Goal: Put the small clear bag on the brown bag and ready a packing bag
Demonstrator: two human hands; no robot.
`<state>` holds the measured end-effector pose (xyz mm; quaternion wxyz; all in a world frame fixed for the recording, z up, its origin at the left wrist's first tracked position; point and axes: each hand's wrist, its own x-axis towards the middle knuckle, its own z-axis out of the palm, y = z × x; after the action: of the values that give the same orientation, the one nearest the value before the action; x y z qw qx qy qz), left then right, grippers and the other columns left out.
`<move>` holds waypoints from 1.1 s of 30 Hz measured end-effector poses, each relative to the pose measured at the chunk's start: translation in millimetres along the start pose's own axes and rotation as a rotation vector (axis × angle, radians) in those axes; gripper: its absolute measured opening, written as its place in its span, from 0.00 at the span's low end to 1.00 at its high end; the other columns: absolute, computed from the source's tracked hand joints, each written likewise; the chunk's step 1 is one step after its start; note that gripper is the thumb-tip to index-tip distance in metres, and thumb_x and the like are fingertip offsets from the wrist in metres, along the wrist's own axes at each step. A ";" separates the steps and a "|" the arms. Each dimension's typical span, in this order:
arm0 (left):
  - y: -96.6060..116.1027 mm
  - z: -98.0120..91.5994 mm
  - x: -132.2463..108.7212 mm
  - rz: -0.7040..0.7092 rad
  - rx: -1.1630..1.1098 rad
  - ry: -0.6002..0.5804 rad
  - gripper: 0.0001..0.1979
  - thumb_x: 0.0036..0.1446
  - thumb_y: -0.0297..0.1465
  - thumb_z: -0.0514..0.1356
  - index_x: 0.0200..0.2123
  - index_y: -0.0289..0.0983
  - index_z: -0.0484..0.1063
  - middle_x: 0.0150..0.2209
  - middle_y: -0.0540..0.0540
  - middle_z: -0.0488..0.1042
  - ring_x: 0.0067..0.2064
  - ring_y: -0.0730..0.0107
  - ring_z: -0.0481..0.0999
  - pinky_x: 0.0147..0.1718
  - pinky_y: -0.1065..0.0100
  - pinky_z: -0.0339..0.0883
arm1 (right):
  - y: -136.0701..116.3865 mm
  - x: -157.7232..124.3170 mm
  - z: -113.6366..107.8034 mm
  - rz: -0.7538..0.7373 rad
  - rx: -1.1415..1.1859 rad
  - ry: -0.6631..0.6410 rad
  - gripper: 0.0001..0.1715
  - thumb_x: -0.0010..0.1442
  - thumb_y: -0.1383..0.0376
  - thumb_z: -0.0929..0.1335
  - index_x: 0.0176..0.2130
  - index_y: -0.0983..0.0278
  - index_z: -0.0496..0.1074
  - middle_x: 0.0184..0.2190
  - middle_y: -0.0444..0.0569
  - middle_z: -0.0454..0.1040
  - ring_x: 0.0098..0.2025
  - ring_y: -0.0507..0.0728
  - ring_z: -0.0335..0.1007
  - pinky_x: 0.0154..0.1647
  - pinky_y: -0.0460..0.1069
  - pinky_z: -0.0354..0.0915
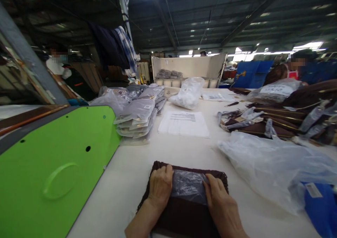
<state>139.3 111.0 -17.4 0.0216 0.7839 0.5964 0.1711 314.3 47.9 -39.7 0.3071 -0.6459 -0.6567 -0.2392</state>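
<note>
A folded dark brown garment [184, 217] lies on the white table [184, 150] right in front of me. A small clear plastic bag [188, 187] rests on top of it. My left hand [160, 185] lies on the garment's left side, fingers curled over the bag's left edge. My right hand [219, 203] presses on the right side, with its fingers pinching the bag's right edge.
A green machine panel [55, 167] stands at the left. A stack of bagged garments [137, 118], a printed sheet [184, 124], loose plastic bags [265, 164] and a pile of brown garments [284, 122] lie beyond. People work in the background at both sides.
</note>
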 end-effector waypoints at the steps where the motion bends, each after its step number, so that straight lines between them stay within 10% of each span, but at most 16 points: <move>1: -0.8 -0.5 -2.1 0.008 0.043 0.038 0.13 0.59 0.21 0.48 0.41 0.31 0.71 0.33 0.38 0.74 0.36 0.55 0.74 0.36 0.56 0.66 | -0.5 -0.6 -0.5 -0.010 -0.020 -0.001 0.16 0.65 0.65 0.53 0.43 0.67 0.64 0.29 0.49 0.72 0.23 0.52 0.71 0.14 0.44 0.62; 4: 2.0 -1.8 -9.3 0.257 0.104 0.176 0.18 0.59 0.20 0.46 0.51 0.30 0.64 0.47 0.35 0.72 0.48 0.53 0.70 0.44 0.54 0.65 | 0.9 -0.1 -2.8 -0.015 -0.025 -0.016 0.16 0.66 0.64 0.53 0.43 0.67 0.65 0.28 0.48 0.72 0.20 0.51 0.69 0.13 0.43 0.61; 7: 10.2 0.4 -17.1 0.566 0.019 0.032 0.21 0.62 0.34 0.49 0.57 0.35 0.57 0.59 0.39 0.62 0.60 0.55 0.58 0.56 0.53 0.57 | 3.8 5.7 -11.0 0.019 -0.102 -0.061 0.17 0.65 0.63 0.54 0.44 0.67 0.66 0.31 0.50 0.72 0.20 0.52 0.68 0.12 0.45 0.60; 14: 19.2 -2.7 -26.6 0.448 -0.207 -0.373 0.28 0.64 0.42 0.41 0.62 0.32 0.45 0.65 0.35 0.44 0.65 0.54 0.41 0.61 0.48 0.40 | -5.8 10.3 -23.1 -0.379 0.067 -0.034 0.20 0.62 0.66 0.59 0.51 0.71 0.64 0.51 0.64 0.67 0.54 0.66 0.62 0.51 0.62 0.61; 20: 2.2 -22.9 -9.3 0.470 -0.331 -0.474 0.31 0.59 0.36 0.54 0.61 0.30 0.47 0.64 0.33 0.46 0.65 0.56 0.43 0.62 0.52 0.42 | -3.0 -17.8 0.6 -0.638 0.072 -0.128 0.23 0.61 0.72 0.53 0.41 0.65 0.73 0.50 0.68 0.67 0.63 0.74 0.42 0.45 0.71 0.59; 26: -58.6 -72.8 -52.2 -0.082 -0.458 -0.080 0.15 0.56 0.32 0.54 0.45 0.34 0.68 0.44 0.42 0.74 0.46 0.65 0.72 0.47 0.64 0.64 | -10.5 -10.3 -5.3 -0.532 -0.020 -0.118 0.29 0.64 0.63 0.51 0.43 0.72 0.73 0.47 0.68 0.71 0.50 0.73 0.66 0.44 0.68 0.63; 30: -78.1 -68.9 -135.2 -0.472 -0.339 -0.206 0.12 0.56 0.38 0.49 0.30 0.38 0.67 0.24 0.50 0.70 0.28 0.68 0.70 0.29 0.68 0.63 | -12.7 -10.1 -6.0 -0.521 -0.020 -0.105 0.28 0.64 0.65 0.50 0.44 0.72 0.73 0.47 0.66 0.71 0.50 0.73 0.66 0.45 0.68 0.63; 33: -69.6 -53.2 -176.8 -0.483 -0.254 -0.193 0.11 0.52 0.37 0.53 0.36 0.38 0.66 0.33 0.47 0.70 0.35 0.67 0.71 0.35 0.68 0.64 | -9.8 -14.8 -1.1 -0.501 0.003 -0.109 0.28 0.64 0.63 0.51 0.43 0.72 0.73 0.48 0.68 0.70 0.51 0.73 0.65 0.46 0.69 0.62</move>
<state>18.4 -44.7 -26.8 0.2162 0.6229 0.7349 0.1589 304.3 36.3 -48.6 0.2037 -0.4746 -0.8121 -0.2716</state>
